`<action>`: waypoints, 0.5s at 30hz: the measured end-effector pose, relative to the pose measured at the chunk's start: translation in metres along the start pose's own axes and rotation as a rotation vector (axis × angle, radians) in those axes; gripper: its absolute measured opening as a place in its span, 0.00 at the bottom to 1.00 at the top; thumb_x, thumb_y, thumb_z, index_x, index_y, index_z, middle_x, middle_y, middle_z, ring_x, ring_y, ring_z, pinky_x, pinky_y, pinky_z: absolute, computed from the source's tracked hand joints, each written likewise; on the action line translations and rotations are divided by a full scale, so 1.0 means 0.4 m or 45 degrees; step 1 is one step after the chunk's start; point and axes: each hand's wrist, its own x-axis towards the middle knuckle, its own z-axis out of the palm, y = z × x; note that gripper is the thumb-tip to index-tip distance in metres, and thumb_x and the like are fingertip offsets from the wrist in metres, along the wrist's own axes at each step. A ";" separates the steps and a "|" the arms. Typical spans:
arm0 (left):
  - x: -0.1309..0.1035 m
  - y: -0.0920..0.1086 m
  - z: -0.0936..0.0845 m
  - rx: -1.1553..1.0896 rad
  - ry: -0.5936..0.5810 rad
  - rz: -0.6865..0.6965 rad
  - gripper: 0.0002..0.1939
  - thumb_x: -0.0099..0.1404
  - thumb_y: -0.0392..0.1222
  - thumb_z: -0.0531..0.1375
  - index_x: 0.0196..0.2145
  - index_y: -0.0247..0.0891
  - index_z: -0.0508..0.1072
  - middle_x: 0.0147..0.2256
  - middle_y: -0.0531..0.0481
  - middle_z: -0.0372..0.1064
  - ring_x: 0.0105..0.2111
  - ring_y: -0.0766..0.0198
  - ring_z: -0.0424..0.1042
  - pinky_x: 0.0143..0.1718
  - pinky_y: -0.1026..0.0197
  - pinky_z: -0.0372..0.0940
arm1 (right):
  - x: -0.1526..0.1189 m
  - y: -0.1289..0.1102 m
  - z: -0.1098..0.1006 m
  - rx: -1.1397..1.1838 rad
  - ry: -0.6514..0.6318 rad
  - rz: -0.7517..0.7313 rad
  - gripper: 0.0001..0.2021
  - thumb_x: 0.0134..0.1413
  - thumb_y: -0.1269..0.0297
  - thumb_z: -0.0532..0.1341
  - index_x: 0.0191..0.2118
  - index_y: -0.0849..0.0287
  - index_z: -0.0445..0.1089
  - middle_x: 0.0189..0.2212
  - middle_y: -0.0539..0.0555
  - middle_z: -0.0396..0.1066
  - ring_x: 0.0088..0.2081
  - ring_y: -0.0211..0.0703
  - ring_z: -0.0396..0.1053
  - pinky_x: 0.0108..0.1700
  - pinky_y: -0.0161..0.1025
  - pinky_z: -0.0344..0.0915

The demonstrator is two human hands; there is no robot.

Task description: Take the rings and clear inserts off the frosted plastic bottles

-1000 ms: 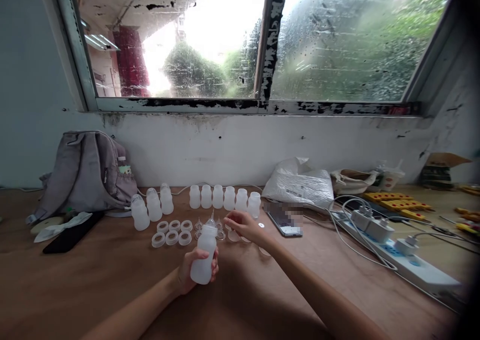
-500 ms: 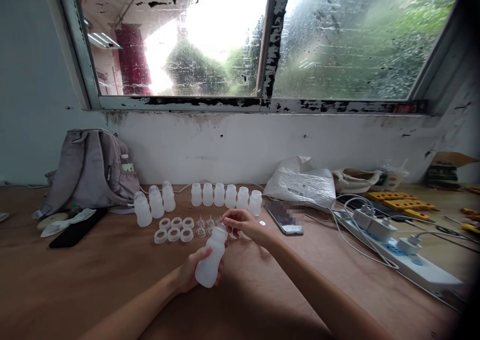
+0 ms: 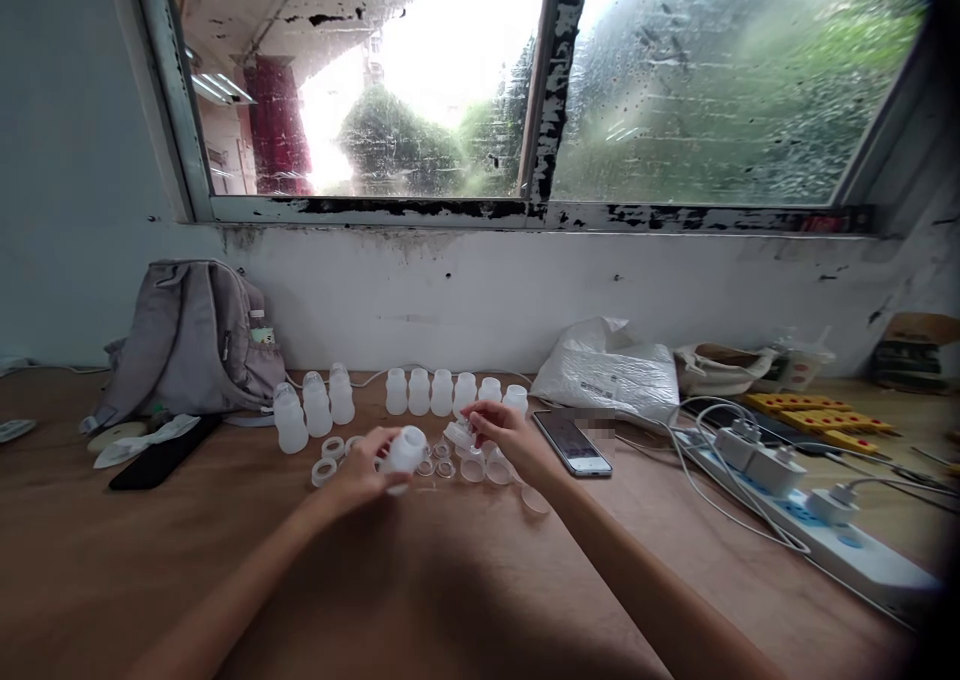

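Note:
A frosted white bottle [image 3: 406,452], tilted with its open mouth toward the camera, is gripped in my left hand [image 3: 365,472], which hides part of the white rings [image 3: 325,472]. Farther right, my right hand [image 3: 499,430] pinches a small clear piece [image 3: 459,436] above the table; its exact shape is hard to make out. Clear nipples [image 3: 443,467] lie between the hands, and clear caps [image 3: 498,470] are below my right hand. Several open bottles [image 3: 442,393] stand in a row behind. Three capped bottles [image 3: 316,405] are at the left.
On the wooden table [image 3: 225,560], a grey backpack [image 3: 191,345] and a black case [image 3: 159,455] are at left. To the right lie a phone [image 3: 572,444], a silvery plastic bag [image 3: 611,368], and a white power strip [image 3: 855,535] with cables.
My left hand has moved up and left, tipping the bottle's mouth toward the camera. My right hand has separated from the bottle, slightly up and right, with the clear piece in its fingers.

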 end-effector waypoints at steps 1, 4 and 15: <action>0.023 -0.015 -0.030 0.169 0.120 -0.042 0.28 0.44 0.48 0.64 0.43 0.38 0.65 0.37 0.47 0.68 0.36 0.59 0.67 0.36 0.61 0.61 | 0.002 -0.001 -0.003 -0.026 0.008 -0.005 0.13 0.45 0.57 0.58 0.32 0.62 0.68 0.23 0.49 0.62 0.24 0.34 0.61 0.26 0.33 0.61; 0.091 -0.070 -0.096 0.502 0.396 -0.200 0.26 0.48 0.49 0.61 0.43 0.36 0.63 0.35 0.47 0.69 0.33 0.60 0.69 0.34 0.62 0.62 | 0.002 0.001 -0.002 -0.137 -0.038 -0.004 0.11 0.48 0.59 0.56 0.32 0.62 0.68 0.22 0.49 0.61 0.23 0.34 0.60 0.25 0.32 0.60; 0.246 -0.217 -0.049 0.792 0.543 -0.430 0.27 0.52 0.39 0.59 0.48 0.30 0.54 0.43 0.33 0.63 0.43 0.50 0.66 0.37 0.57 0.61 | -0.044 0.065 0.074 -1.104 -0.700 -0.148 0.08 0.43 0.75 0.56 0.29 0.62 0.71 0.25 0.53 0.69 0.26 0.36 0.64 0.28 0.31 0.57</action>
